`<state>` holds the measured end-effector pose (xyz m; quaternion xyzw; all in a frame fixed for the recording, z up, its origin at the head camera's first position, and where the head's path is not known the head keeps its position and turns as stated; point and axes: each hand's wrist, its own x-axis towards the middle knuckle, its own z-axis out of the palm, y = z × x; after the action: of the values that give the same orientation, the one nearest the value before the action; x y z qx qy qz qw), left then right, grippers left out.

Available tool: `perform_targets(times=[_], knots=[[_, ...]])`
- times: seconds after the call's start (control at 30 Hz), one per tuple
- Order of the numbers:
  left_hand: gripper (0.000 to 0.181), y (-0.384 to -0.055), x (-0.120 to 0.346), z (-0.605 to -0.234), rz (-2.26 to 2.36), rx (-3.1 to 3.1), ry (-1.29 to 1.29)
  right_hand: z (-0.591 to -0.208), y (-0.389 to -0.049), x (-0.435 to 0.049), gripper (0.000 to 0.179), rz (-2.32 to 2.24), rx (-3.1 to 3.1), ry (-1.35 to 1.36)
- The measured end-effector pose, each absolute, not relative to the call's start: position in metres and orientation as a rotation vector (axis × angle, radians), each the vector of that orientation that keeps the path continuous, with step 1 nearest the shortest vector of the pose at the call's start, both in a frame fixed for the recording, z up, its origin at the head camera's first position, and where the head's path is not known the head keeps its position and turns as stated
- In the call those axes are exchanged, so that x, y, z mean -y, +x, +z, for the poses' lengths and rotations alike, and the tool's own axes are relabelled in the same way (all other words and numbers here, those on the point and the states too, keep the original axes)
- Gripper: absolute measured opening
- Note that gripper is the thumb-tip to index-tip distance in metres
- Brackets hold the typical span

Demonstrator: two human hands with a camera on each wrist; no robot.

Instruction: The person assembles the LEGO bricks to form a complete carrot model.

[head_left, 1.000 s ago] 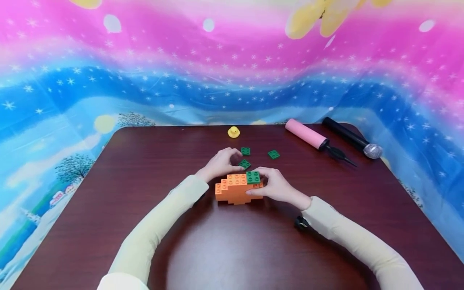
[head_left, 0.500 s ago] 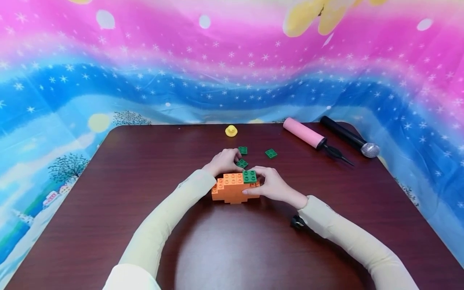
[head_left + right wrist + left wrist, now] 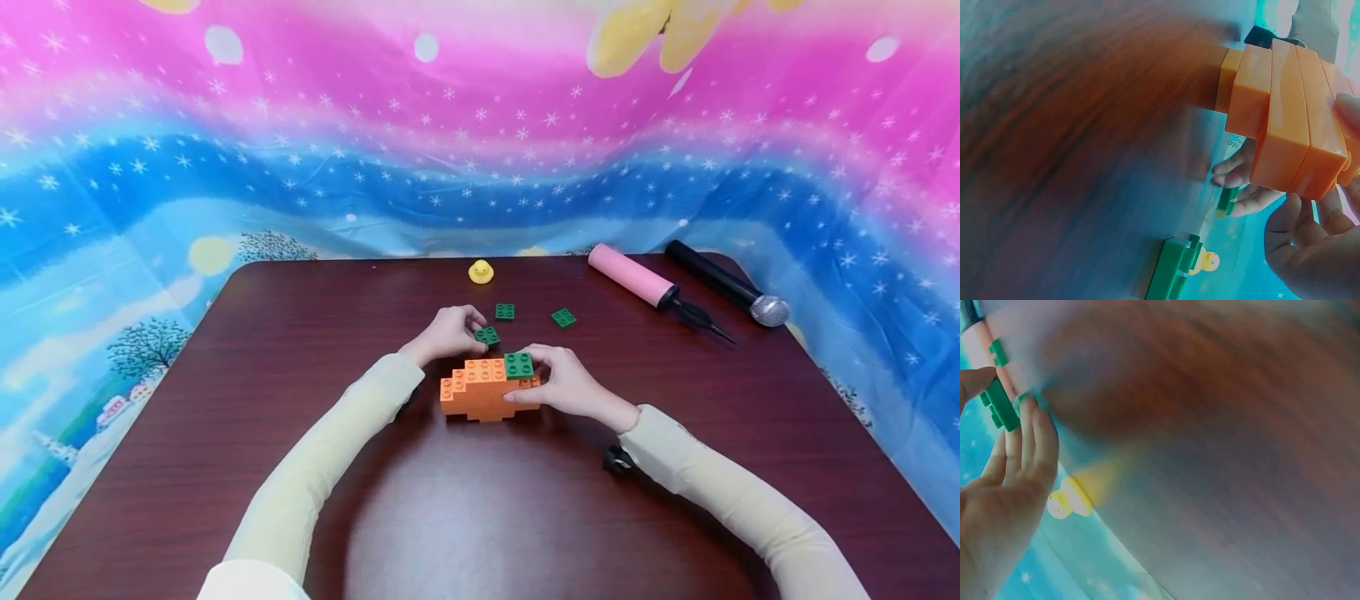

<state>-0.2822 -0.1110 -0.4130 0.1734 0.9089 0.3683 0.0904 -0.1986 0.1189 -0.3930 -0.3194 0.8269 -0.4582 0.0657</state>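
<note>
My left hand [image 3: 447, 332] pinches a green 2x2 toy brick [image 3: 487, 337] between thumb and fingers, just behind the orange build. The left wrist view shows that green brick [image 3: 1001, 407] on edge under the thumb. A stepped block of orange toy bricks [image 3: 483, 400] stands at the middle of the table. One green brick [image 3: 518, 365] sits on its top, at the right end. My right hand [image 3: 573, 383] grips the block's right end, thumb on the near face. In the right wrist view the orange bricks [image 3: 1288, 125] hide part of the fingers.
Two loose green bricks, one behind the left hand [image 3: 505, 312] and one farther right [image 3: 563, 317], lie on the dark table [image 3: 337, 308]. Behind them sits a yellow rubber duck [image 3: 481, 272]. A pink hand pump [image 3: 633, 277] and a black microphone [image 3: 723, 282] lie at the back right.
My left hand has taken hold of the nearest green brick and drawn it slightly left, toward the orange block. The right hand keeps its grip in the same place.
</note>
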Motion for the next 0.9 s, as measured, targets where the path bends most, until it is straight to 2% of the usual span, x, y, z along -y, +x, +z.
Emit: perform_targets(times=[0.3,0.67,0.9], knots=[[0.037,-0.261,0.137,-0.385,1.268,-2.662,0.554,-0.392,-0.198,-0.119,0.040,-1.377,-2.495,-0.984],[0.038,-0.213,0.158,-0.346,1.416,-2.510,0.597,-0.394,-0.198,-0.117,0.041,-1.388,-2.490,-0.982],[0.038,-0.192,0.159,-0.341,1.436,-2.385,0.655,-0.393,-0.197,-0.118,0.042,-1.375,-2.502,-0.973]])
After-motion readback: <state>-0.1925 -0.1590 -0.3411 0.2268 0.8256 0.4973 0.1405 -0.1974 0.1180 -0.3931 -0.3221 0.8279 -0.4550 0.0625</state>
